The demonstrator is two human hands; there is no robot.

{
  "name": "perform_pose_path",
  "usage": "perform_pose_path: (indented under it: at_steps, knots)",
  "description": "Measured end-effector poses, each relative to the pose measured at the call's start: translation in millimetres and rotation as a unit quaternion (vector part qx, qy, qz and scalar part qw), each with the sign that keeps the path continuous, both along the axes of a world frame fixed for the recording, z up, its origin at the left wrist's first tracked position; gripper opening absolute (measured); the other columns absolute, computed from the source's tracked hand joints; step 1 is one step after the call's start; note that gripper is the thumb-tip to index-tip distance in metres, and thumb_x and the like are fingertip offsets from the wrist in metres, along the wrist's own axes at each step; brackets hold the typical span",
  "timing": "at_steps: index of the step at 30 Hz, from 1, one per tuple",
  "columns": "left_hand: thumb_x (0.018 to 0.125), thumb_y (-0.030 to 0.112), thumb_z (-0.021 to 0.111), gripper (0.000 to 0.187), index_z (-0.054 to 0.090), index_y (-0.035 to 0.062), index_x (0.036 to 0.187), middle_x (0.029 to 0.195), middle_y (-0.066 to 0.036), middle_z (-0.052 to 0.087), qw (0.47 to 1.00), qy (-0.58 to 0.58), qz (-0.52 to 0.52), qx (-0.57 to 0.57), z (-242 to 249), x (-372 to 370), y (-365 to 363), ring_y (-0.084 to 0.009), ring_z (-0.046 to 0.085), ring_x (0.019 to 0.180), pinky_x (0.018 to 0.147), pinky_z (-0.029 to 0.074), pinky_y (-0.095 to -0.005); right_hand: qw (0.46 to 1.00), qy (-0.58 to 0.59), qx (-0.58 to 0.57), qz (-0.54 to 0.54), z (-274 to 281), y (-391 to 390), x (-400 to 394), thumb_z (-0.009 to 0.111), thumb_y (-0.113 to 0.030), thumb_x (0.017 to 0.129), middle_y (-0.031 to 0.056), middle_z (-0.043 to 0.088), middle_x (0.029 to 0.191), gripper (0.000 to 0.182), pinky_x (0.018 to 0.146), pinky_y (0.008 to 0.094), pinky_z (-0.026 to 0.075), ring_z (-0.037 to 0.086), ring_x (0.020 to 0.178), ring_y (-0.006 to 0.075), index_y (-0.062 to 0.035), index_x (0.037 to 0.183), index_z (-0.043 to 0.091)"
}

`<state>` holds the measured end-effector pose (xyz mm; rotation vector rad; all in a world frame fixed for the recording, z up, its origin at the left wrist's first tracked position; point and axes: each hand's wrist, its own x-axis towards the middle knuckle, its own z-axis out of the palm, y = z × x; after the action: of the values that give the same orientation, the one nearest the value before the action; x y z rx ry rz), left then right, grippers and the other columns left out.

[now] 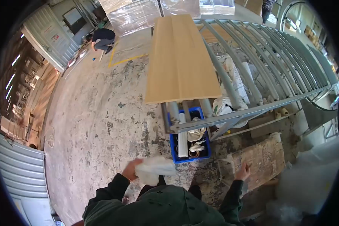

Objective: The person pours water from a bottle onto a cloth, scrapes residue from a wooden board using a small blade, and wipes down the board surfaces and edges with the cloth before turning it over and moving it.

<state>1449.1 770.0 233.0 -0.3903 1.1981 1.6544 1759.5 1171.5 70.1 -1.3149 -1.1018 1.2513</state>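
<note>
My left hand [131,170] grips a white cloth [154,169], which is smeared by motion and hangs out toward the right, in front of my legs. To the right, my right hand [243,171] is held out with nothing in it, at least one finger stretched and apart from the others. Below that hand lies a worn, brownish board [260,160] with a rough surface. Ahead of me a long light wood panel [180,62] rests on the near end of a grey metal roller conveyor [229,122].
Under the conveyor's end stands a blue crate [176,152] with a white roll [182,137] and crumpled cloths. White sacks [233,81] lie beneath the rollers. Plastic-wrapped stacks [133,15] stand at the back. A person [103,37] crouches at the far left. Clear plastic sheeting [305,180] fills the right.
</note>
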Motion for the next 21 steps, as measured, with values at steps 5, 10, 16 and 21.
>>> perform_pose_path:
  at_steps: [5,10,16,21]
  knots:
    - [0.077,0.014,0.054,0.029,0.05,0.004,0.104,0.096,-0.009,0.056,0.97,0.188,0.15,0.046,60,-148,-86,-0.0209,0.057,0.086,0.078,0.046,-0.0343,0.991,0.017,-0.039,0.127,156,-94,-169,0.06,-0.023,0.079,-0.0055,0.045,0.058,0.018,0.04,0.0194,0.024,0.034,0.046,0.0017,-0.0049,0.08,0.059]
    - [0.073,0.013,0.06,0.037,0.048,0.0014,0.106,0.097,-0.01,0.055,0.93,0.338,0.122,0.078,108,-273,-142,-0.0201,0.056,0.086,0.076,0.046,-0.0319,0.989,0.041,0.014,0.139,197,-134,-298,0.059,-0.021,0.08,-0.0048,0.045,0.054,0.018,0.036,0.0181,0.024,0.033,0.04,0.0018,-0.0037,0.083,0.06]
    - [0.077,0.01,0.059,0.025,0.053,0.0008,0.099,0.096,-0.01,0.057,0.897,0.418,0.116,0.09,120,-387,-138,-0.0177,0.056,0.082,0.075,0.045,-0.03,0.989,-0.078,0.005,0.122,225,-147,-377,0.058,-0.021,0.079,0.0011,0.057,0.062,0.022,0.042,0.0184,0.035,0.047,0.046,0.0066,0.0006,0.086,0.06]
    - [0.08,0.012,0.057,0.021,0.054,-0.0001,0.097,0.096,-0.009,0.058,0.898,0.415,0.109,0.093,128,-460,-73,-0.0137,0.056,0.082,0.072,0.044,-0.0256,0.996,-0.02,0.015,0.083,169,-104,-391,0.056,-0.017,0.081,0.0023,0.056,0.072,0.017,0.049,0.0234,0.045,0.053,0.062,0.0103,-0.0003,0.086,0.056]
